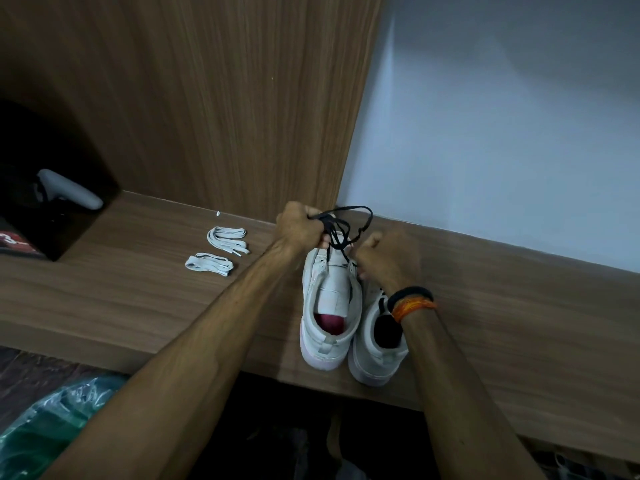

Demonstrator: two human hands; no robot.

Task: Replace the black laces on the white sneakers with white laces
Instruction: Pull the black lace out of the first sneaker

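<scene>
While both fists work over the shoes, the scene reads:

Left hand (pixel 300 225): fingers clenched around a bunch of black lace (pixel 341 228), lifted above the toe end of the left sneaker (pixel 330 303).
Right hand (pixel 386 258): fingers curled at the same sneaker's eyelets, pinching the lace where it leaves the shoe.
Black lace: loose loops between the two fists, its lower part threaded in the left sneaker.
Right sneaker (pixel 375 344): touching the left one, partly hidden under the right wrist.
Wristbands (pixel 412 301): black and orange, on the right wrist.
White laces (pixel 220 251): two folded bundles, well apart to the left on the wooden shelf (pixel 138 292).
Surroundings: grey controller (pixel 71 188) in a dark recess, wood panel (pixel 207 98) behind, green plastic (pixel 52 420) below.
Writing: none readable.
</scene>
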